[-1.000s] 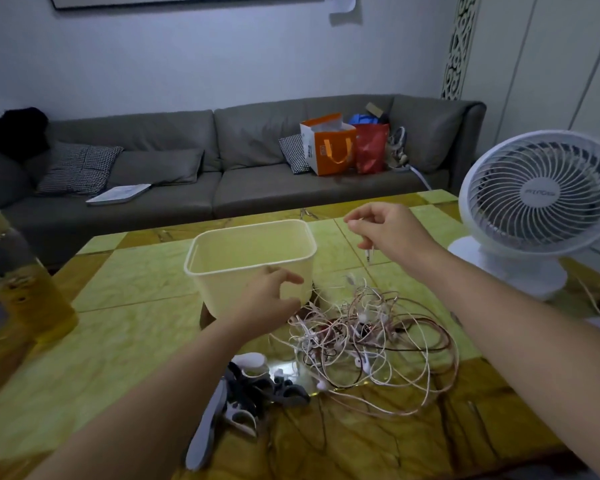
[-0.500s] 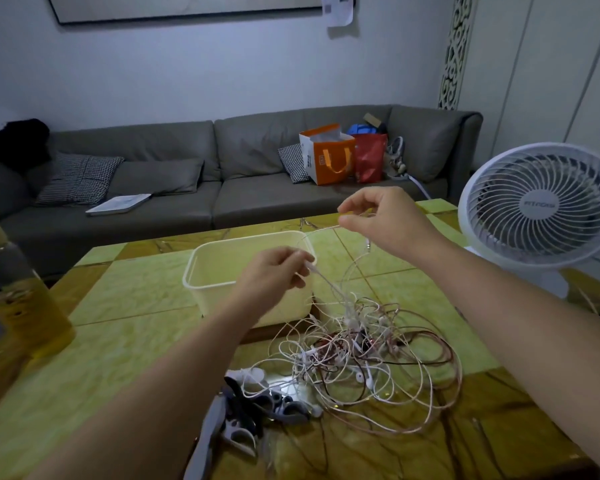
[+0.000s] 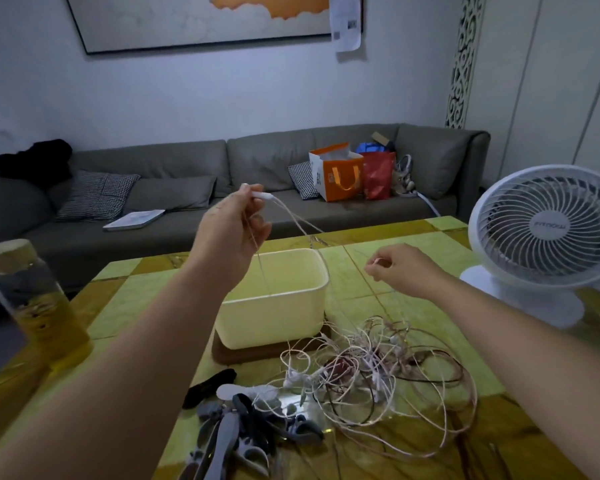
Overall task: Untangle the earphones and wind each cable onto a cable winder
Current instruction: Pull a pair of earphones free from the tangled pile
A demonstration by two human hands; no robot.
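Earphones (image 3: 371, 368): tangled heap on table (image 3: 146, 306). Left hand (image 3: 232, 233): raised, pinching white cable piece (image 3: 261, 195). Right hand (image 3: 400, 271): pinching thin cable strand (image 3: 376, 261).

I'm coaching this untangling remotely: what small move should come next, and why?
Probably lift the left hand higher while the right hand slides down the cable toward the tangle. Both hands seem to pinch one pale strand held above the table, yet its lower run disappears into the pile, so it isn't free to wind.
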